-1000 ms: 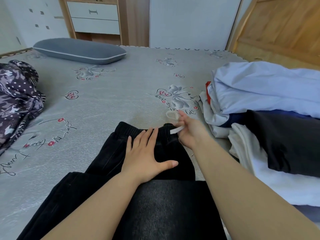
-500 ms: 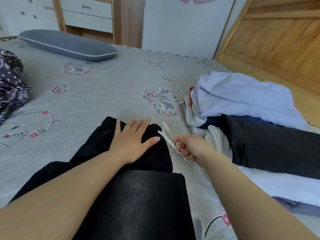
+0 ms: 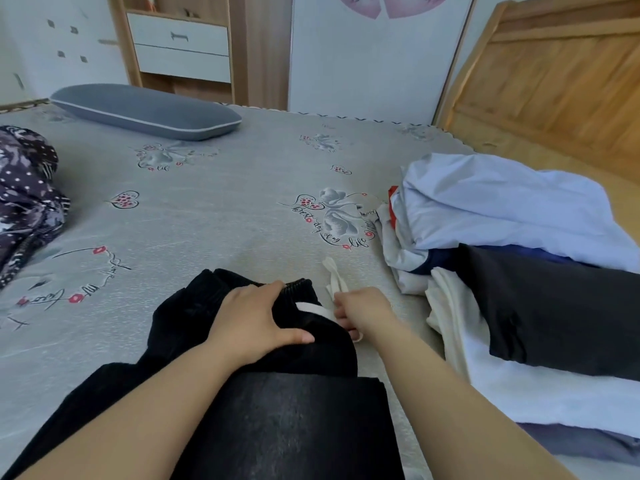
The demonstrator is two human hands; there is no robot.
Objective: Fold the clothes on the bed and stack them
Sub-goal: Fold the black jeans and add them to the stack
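Left hand (image 3: pixel 254 320) grips the black trousers' (image 3: pixel 294 410) waistband on the bed (image 3: pixel 207 220); right hand (image 3: pixel 363 311) pinches their white drawstring (image 3: pixel 334 278).

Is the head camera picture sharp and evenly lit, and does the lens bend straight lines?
Head view: soft, even daylight with no glare; only faint shadows under the left hand and right hand. The wide lens bows the bed edge and tilts the wooden headboard. The black trousers lose detail in the dark; far cabinet drawers look slightly soft.
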